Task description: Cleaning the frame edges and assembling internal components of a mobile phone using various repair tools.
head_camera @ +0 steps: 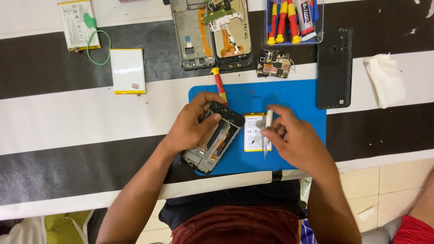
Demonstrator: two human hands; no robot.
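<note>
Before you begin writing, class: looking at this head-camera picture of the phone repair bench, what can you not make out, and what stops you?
- Tips of the tweezers: too thin to show whether they grip anything.
- Part of the opened phone frame: covered by the left hand.
- Screws on the blue mat: too small to count.
- Tray of screwdrivers: cut off by the top edge.
- Red-handled screwdriver: its tip is hidden behind the frame.

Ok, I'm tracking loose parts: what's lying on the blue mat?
On the blue mat: an opened phone frame gripped by the left hand, a battery, a red-and-yellow screwdriver. The right hand, holding tweezers, covers more.
</note>
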